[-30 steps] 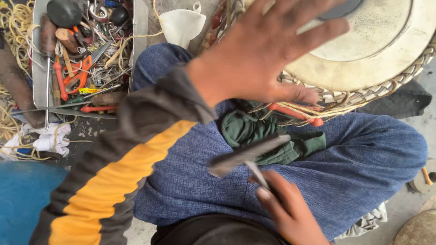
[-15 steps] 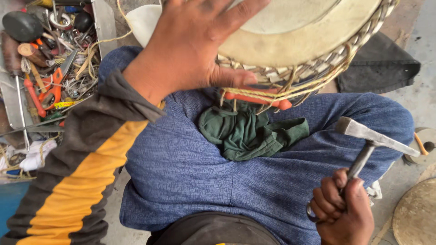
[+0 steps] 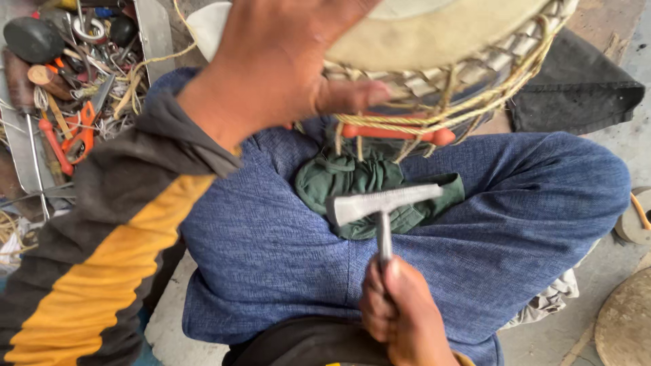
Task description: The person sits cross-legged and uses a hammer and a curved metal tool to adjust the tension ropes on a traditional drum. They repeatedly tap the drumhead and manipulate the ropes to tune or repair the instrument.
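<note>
Person sits cross-legged in blue trousers (image 3: 285,251), head cam looking straight down at lap. Left hand (image 3: 285,61) lies flat on the skin of a drum (image 3: 434,34) at far centre, palm down; thumb sticks out to the right along the drum's laced edge, other fingers run out of frame at the top so can't tell if they're spread. Left sleeve (image 3: 102,257) is dark w/ a broad yellow stripe, runs from near left up to the wrist. Drum has a pale head, woven straw-coloured rope lacing round the rim, and an orange rod (image 3: 400,132) tucked thru the lacing on the near side, just right of the thumb. Drum sits tilted over the lap, resting btwn the knees; only its near part is in view. Right hand (image 3: 400,315) at near centre, fingers curled tight together round the handle of a small metal hammer (image 3: 383,203); handle points away from the body, the grey head lies crosswise, blunt end left, tapered end right. Hammer head hovers over a crumpled green cloth (image 3: 352,179) on the lap, just near of the drum rim, not touching the drum. Far left: a metal tray (image 3: 152,30) full of tools and bits, incl. orange-handled pliers (image 3: 81,132), a dark rounded object, cords. Far right on the ground a dark folded cloth (image 3: 576,88); near right corner a round tan disc (image 3: 624,325), partly cut off.
</note>
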